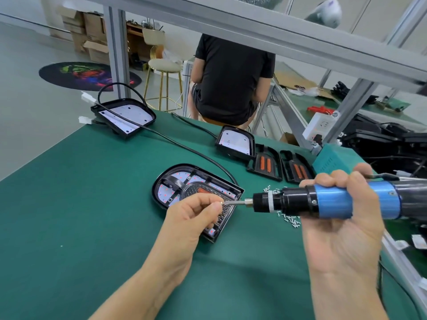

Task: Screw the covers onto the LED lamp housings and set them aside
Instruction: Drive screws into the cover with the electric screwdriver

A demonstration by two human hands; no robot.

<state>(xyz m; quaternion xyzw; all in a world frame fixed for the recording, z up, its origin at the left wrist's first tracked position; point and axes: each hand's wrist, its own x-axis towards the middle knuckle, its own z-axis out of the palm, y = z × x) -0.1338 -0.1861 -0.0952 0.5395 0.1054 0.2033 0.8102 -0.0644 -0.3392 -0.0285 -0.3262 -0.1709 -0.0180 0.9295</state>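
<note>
Bench: green mat [80, 204] is laid over the bench in a workshop, giving a soft, flat base.
Housing: LED lamp housing [196, 197] is laid centrally with its cover [208, 192] seated, within easy reach.
Left hand: left hand [196, 218] has its grip pinched on a screw [222, 203], held at the bit so it can be loaded.
Right hand: right hand [342, 218] has its grip wrapped round the electric screwdriver [323, 202], held level towards the screw.
Supplies: loose screws [290, 219] are heaped just beside the housing; spare covers [265, 165] wait behind.
</note>
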